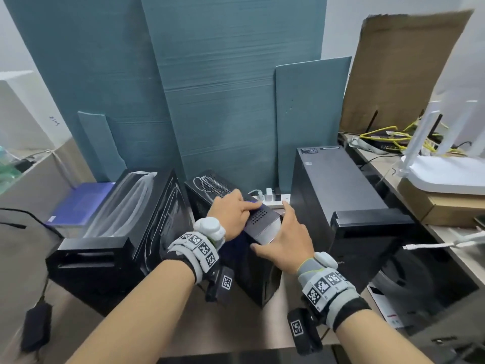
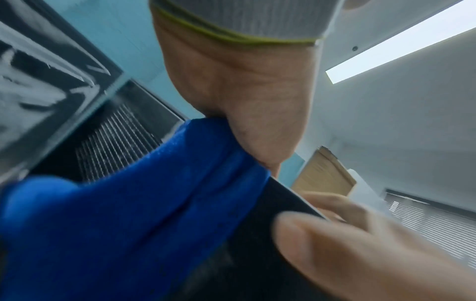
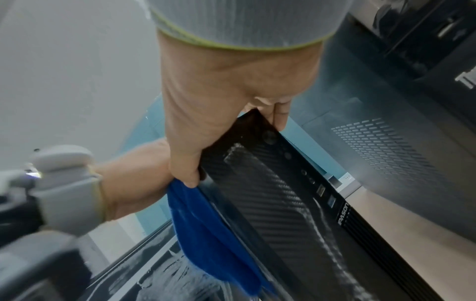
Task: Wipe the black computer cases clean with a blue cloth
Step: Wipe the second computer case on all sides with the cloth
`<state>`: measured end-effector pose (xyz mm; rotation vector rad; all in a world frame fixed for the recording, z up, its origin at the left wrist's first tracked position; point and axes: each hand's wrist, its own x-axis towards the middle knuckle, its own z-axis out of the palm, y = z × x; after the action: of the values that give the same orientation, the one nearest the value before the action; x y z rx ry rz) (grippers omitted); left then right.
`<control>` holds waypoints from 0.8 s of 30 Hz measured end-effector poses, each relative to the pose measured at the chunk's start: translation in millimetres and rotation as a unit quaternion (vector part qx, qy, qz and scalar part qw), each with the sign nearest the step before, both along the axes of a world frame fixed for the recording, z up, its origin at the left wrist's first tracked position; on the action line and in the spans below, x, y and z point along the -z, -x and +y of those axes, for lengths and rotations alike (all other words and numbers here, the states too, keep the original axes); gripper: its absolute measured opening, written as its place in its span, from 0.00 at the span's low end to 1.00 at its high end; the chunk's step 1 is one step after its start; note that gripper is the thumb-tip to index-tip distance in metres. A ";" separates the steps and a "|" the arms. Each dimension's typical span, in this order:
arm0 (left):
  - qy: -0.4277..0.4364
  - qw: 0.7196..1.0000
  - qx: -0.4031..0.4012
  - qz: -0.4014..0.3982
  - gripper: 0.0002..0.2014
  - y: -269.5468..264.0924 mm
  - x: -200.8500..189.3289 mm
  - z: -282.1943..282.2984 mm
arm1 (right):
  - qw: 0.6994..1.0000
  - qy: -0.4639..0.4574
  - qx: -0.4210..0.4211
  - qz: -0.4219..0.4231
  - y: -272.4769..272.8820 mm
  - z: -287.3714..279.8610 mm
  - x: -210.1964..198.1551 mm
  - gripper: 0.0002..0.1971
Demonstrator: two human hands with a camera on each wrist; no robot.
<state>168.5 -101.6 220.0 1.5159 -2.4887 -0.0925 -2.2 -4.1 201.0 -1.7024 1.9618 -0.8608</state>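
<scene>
Three black computer cases stand on the floor: a glass-sided left case [image 1: 118, 232], a slim middle case [image 1: 262, 222] and a tall right case [image 1: 336, 185]. My left hand [image 1: 233, 211] lies on the middle case's perforated top, fingers laid out, pressing the blue cloth [image 1: 237, 241] onto it. The cloth [image 2: 128, 224] hangs down the case's left side. My right hand [image 1: 286, 240] grips the case's front top end, thumb on the carbon-patterned front face [image 3: 270, 193] and fingers over the right edge. The cloth [image 3: 206, 224] dangles beside that thumb.
A white power strip [image 1: 273, 200] lies behind the middle case. Teal boards [image 1: 223, 101] lean on the wall. At right a desk carries a white router [image 1: 446, 174], yellow cables [image 1: 388, 135] and cardboard [image 1: 406, 69]. A purple box [image 1: 81, 203] and a black adapter [image 1: 36, 327] sit left.
</scene>
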 end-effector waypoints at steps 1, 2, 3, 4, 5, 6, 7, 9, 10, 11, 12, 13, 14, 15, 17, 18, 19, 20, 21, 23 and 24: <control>-0.007 0.999 -0.050 0.009 0.23 -11.2 1.2 -12.0 | 1.000 0.001 -0.002 -0.004 -1.3 0.7 -0.7 0.69; -0.013 0.995 -0.098 0.021 0.23 -19.9 1.7 -21.4 | 1.000 0.001 -0.003 -0.008 -1.8 1.7 -1.7 0.68; -0.014 0.992 -0.124 0.024 0.23 -23.5 0.7 -26.7 | 1.000 0.002 -0.004 -0.010 -1.1 1.3 -3.0 0.67; -0.010 0.992 -0.125 0.017 0.23 -20.6 -1.4 -26.7 | 1.000 0.000 -0.006 -0.014 0.9 -1.0 -4.6 0.66; -0.007 0.994 -0.110 0.000 0.23 -13.7 -3.4 -22.8 | 1.000 -0.004 -0.008 -0.019 3.9 -4.7 -5.8 0.64; -0.004 0.997 -0.079 -0.014 0.23 -2.6 -4.1 -14.9 | 1.000 -0.008 -0.009 -0.024 8.9 -7.4 -8.1 0.63; 0.002 0.999 -0.041 -0.022 0.23 7.8 -4.1 -3.8 | 0.999 -0.012 -0.009 -0.028 12.9 -10.7 -9.2 0.62; 0.027 0.999 0.025 -0.021 0.23 15.3 -2.4 17.2 | 0.999 -0.015 -0.011 -0.029 17.1 -16.0 -9.9 0.61; 0.041 0.998 0.035 -0.016 0.23 11.7 -1.4 18.3 | 1.000 -0.016 -0.014 -0.022 17.9 -16.7 -10.2 0.61; 0.049 0.998 0.024 -0.013 0.22 3.6 -2.2 13.3 | 1.000 -0.016 -0.019 -0.009 17.9 -16.6 -11.2 0.61; 0.049 0.999 -0.005 -0.016 0.22 -6.5 -1.9 3.7 | 0.999 -0.020 -0.024 0.009 17.0 -16.0 -12.6 0.61; 0.044 0.998 -0.044 -0.015 0.21 -17.0 -1.9 -7.0 | 0.999 -0.027 -0.030 0.037 15.2 -15.6 -14.9 0.61; 0.036 0.996 -0.082 -0.009 0.21 -25.3 -2.7 -16.1 | 0.996 -0.037 -0.037 0.077 13.0 -15.9 -18.1 0.60; 0.027 0.994 -0.107 -0.005 0.21 -28.8 -4.4 -21.2 | 0.990 -0.046 -0.043 0.124 11.2 -17.6 -20.8 0.59; 0.030 0.993 -0.111 -0.017 0.21 -19.0 -5.9 -16.4 | 0.977 -0.068 -0.052 0.196 7.1 -23.5 -25.5 0.52; 0.038 0.995 -0.090 -0.029 0.21 -9.1 -5.2 -8.3 | 0.972 -0.080 -0.055 0.213 4.1 -28.0 -28.6 0.49; 0.047 0.996 -0.059 -0.039 0.22 1.5 -3.3 2.5 | 0.968 -0.094 -0.055 0.226 1.3 -32.8 -31.0 0.47; 0.053 0.997 -0.023 -0.043 0.22 8.9 -2.0 13.5 | 0.963 -0.107 -0.059 0.238 -1.8 -37.4 -33.4 0.46; 0.060 0.997 0.005 -0.043 0.23 11.2 -0.1 19.7 | 0.959 -0.116 -0.066 0.251 -5.5 -42.3 -35.7 0.48; 0.063 0.998 0.010 -0.028 0.24 -1.6 1.9 14.8 | 0.951 -0.132 -0.086 0.265 -13.8 -51.7 -37.3 0.55; 0.060 0.998 -0.015 -0.022 0.24 -15.0 3.0 5.8 | 0.947 -0.147 -0.100 0.266 -17.8 -54.6 -38.0 0.60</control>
<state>183.5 -95.9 217.0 1.5203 -2.4568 0.0959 15.6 -58.7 239.0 -2.0412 2.0507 -0.0195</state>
